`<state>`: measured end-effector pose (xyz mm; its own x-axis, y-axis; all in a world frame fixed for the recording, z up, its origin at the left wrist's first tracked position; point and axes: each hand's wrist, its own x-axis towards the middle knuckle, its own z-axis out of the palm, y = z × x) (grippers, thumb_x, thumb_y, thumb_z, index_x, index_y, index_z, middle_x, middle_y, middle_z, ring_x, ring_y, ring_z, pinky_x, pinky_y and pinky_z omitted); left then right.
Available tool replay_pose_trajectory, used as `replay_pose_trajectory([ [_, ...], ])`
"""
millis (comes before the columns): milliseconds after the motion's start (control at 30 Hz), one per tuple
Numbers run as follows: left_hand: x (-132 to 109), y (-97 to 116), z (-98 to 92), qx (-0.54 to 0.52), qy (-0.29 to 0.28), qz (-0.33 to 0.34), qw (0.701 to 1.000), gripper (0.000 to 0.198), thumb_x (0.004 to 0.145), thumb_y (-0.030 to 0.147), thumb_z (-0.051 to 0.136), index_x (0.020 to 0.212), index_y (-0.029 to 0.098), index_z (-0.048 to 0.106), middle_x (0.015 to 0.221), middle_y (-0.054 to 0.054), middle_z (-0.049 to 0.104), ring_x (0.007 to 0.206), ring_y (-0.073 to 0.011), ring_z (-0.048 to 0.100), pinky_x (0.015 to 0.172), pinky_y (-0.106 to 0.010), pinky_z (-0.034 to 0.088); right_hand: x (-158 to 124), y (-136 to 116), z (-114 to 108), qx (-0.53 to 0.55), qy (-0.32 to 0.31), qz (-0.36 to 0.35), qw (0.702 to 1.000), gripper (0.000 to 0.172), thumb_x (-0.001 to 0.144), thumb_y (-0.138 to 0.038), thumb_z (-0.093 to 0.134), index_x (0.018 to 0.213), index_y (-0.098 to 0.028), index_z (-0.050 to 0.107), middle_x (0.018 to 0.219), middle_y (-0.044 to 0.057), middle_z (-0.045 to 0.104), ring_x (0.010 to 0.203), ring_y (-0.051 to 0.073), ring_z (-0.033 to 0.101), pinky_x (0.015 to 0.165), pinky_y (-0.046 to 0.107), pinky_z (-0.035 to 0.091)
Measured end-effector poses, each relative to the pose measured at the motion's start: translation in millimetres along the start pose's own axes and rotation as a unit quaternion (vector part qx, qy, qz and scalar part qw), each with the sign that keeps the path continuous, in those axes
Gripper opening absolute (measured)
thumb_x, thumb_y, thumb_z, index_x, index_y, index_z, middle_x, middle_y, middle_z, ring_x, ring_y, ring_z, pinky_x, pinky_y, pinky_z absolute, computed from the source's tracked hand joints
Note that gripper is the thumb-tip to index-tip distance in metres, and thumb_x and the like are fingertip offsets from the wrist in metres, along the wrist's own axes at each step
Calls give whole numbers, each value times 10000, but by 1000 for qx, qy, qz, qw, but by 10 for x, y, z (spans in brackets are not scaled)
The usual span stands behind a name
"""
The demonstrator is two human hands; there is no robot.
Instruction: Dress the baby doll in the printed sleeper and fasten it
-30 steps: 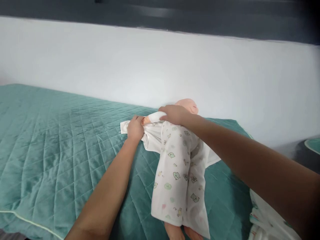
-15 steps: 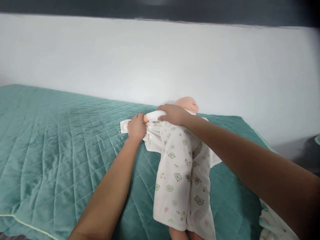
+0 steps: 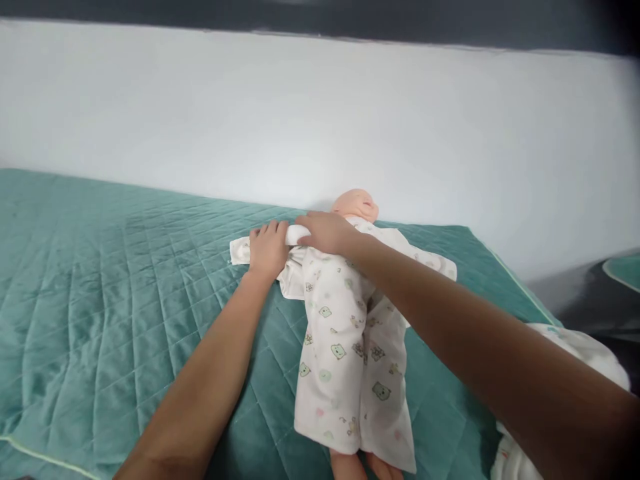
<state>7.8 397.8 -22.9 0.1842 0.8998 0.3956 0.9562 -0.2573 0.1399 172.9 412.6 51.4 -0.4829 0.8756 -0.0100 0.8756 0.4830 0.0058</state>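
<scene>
Doll (image 3: 356,202) in a printed romper (image 3: 345,347), lying face up on the quilt (image 3: 100,267). We begin at the right hand (image 3: 325,233), which is closed over the doll's white-covered arm (image 3: 296,231) near the shoulder, with the fingers laid across its top. Just outboard of it the left hand (image 3: 267,250) rests palm down on the sleeve (image 3: 240,250), fingers together and slightly bent. We cannot tell whether it pinches the cloth or only presses on it. The flat end of the sleeve shows beyond the knuckles, to the left. The two hands nearly touch, and only a short length of the arm is bare between them. We note the governing relation: the doll's long axis runs away from us, with the head (image 3: 350,199) far, close to the wall (image 3: 300,120), and the feet (image 3: 367,467) near, at the lower edge. The arm and sleeve lie across that axis, pointing left. The right hand is therefore nearer the trunk and the left nearer the cuff. A second cloth (image 3: 575,347) lies well apart, at the right edge of the quilt.
</scene>
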Motion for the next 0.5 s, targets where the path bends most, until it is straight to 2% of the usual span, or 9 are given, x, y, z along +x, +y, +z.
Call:
replay_pose_trajectory([
  [67, 6, -4, 3, -2, -9, 9, 1000, 298, 910, 224, 531, 1206, 215, 561, 1206, -113, 662, 1163, -309, 586, 969, -436, 417, 13, -56, 3, -6, 1, 5, 1000, 330, 932, -382, 576, 1204, -202, 623, 1141, 113, 668, 1020, 286, 633, 807, 370, 451],
  [167, 12, -28, 9, 6, -15, -17, 1000, 279, 925, 227, 506, 1198, 192, 549, 1222, -134, 654, 1168, -320, 587, 952, -436, 424, -29, -100, -33, -3, 7, 16, 1000, 311, 943, -369, 547, 1179, -183, 628, 1166, 124, 671, 1044, 297, 630, 826, 383, 466],
  [267, 0, -76, -4, 20, -19, -33, 999, 290, 942, 213, 458, 1218, 181, 539, 1239, -151, 646, 1169, -331, 590, 951, -449, 429, -172, -38, -104, 31, 39, 49, 998, 352, 977, -376, 478, 1234, -181, 616, 1246, 132, 664, 1118, 306, 614, 887, 403, 476],
  [400, -32, -140, -41, 26, -25, -68, 997, 313, 949, 225, 427, 1240, 194, 540, 1260, -144, 646, 1182, -330, 589, 970, -458, 434, -527, 290, -120, 126, 122, 168, 970, 347, 990, -392, 427, 1192, -227, 655, 1265, 93, 683, 1121, 295, 626, 933, 422, 481],
  [500, -49, -142, -53, 21, -34, -100, 994, 325, 942, 242, 433, 1246, 207, 543, 1267, -135, 649, 1186, -324, 592, 978, -455, 441, -868, 587, 69, 177, 199, 283, 921, 390, 987, -373, 415, 1252, -187, 633, 1305, 120, 668, 1163, 291, 606, 973, 422, 468],
])
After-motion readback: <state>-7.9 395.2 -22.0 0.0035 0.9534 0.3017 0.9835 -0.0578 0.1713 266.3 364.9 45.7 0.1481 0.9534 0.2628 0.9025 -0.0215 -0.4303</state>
